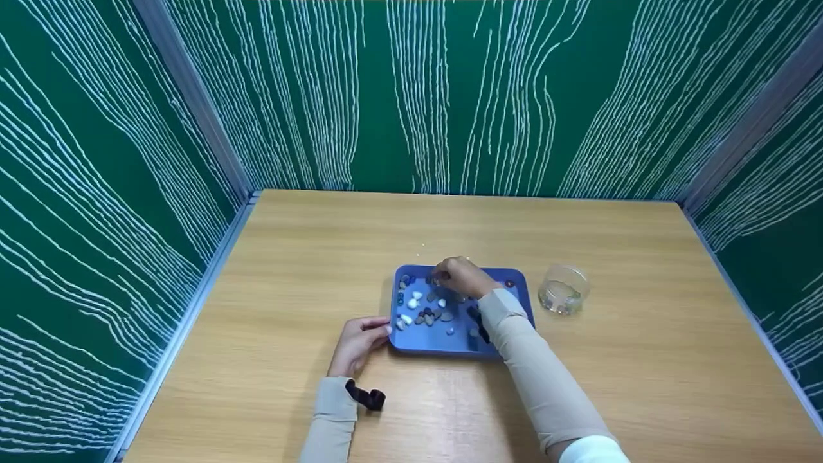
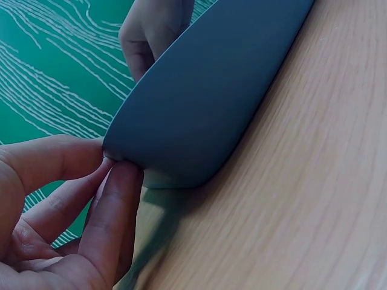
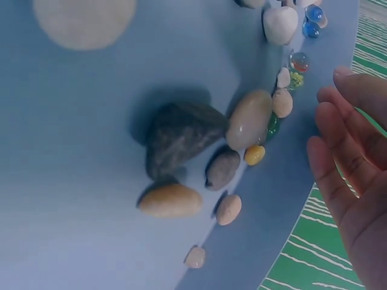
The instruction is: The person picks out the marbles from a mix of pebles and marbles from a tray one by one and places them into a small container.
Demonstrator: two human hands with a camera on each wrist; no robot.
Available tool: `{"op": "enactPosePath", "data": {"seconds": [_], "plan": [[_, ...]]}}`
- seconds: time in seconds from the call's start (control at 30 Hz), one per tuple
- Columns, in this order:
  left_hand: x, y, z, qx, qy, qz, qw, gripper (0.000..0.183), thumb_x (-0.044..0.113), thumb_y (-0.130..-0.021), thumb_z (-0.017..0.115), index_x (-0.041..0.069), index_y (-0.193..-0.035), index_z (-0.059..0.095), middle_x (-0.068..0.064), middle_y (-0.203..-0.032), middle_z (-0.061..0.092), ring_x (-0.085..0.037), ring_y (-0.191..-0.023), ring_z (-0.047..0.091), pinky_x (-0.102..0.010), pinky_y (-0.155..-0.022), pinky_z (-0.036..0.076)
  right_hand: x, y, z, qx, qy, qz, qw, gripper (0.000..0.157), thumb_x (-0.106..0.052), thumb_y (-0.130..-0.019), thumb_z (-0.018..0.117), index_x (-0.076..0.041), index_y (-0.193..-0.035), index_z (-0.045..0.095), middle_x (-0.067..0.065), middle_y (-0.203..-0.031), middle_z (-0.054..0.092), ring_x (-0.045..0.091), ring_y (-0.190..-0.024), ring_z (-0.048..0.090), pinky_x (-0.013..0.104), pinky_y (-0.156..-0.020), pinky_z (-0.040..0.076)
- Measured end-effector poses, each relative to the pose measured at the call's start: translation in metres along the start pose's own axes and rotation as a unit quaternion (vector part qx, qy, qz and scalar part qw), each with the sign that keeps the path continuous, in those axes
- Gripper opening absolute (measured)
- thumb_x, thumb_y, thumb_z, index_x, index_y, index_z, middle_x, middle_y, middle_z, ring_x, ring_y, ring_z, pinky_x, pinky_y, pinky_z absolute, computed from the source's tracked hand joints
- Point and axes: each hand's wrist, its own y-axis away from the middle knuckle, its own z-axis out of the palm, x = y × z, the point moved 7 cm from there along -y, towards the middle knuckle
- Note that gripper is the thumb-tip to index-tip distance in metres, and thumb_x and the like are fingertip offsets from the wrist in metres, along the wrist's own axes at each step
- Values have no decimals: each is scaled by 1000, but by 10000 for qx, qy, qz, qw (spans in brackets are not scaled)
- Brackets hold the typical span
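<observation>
My left hand point(image 1: 357, 342) pinches the left rim of a blue tray point(image 1: 421, 341) between thumb and fingers; the left wrist view shows the tray's outer wall point(image 2: 187, 103) close up. Over the tray's far side hangs my right hand point(image 1: 464, 276), its fingers pointing down and loosely bent. In the right wrist view those fingers point(image 3: 332, 130) are spread beside the stones, with nothing visible between them. The tray holds many pebbles, among them a dark grey stone point(image 3: 184, 133), a tan pebble point(image 3: 171, 200) and white pebbles point(image 1: 413, 303), plus glass marbles point(image 3: 312, 29).
A clear round container point(image 1: 564, 289) with some small glassy pieces at its bottom stands right of the tray. The wooden table point(image 1: 289, 257) is bordered by green walls point(image 1: 373, 116) with white lines. A dark strap point(image 1: 366, 395) hangs from my left wrist.
</observation>
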Motion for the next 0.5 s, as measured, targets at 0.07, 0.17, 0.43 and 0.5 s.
{"op": "enactPosePath", "data": {"seconds": [0.07,0.17,0.43,0.5], "plan": [[-1,0,0,33,8,-39,10000,35,-7,-84,64,-18,-117,58,-23,-112,66,-17,-95,65,-31,-90,56,-1,0,2,53,83,-73,9999,25,-4,-92,60,-5,-115,70,13,-116,69,24,-102,67,37,-88,57],[-1,1,0,69,22,-47,10000,35,-8,-84,64,-18,-116,59,-22,-112,67,-17,-95,65,-31,-90,56,-1,-1,4,126,310,-147,9993,23,-4,-92,60,-5,-112,72,11,-113,71,22,-101,68,35,-88,57],[-2,-1,0,66,86,-59,9999,35,-9,-83,64,-18,-117,58,-24,-112,66,-20,-96,66,-34,-92,55,-5,-2,6,507,858,-365,9944,19,-3,-90,63,-4,-106,74,13,-106,72,25,-97,69,34,-83,59],[-2,-1,0,71,111,-48,9999,35,-9,-83,63,-19,-117,57,-24,-112,66,-19,-96,66,-34,-92,55,-5,-2,7,540,951,-323,9935,19,-4,-90,64,-4,-106,74,12,-106,72,24,-98,69,34,-83,59]]}}
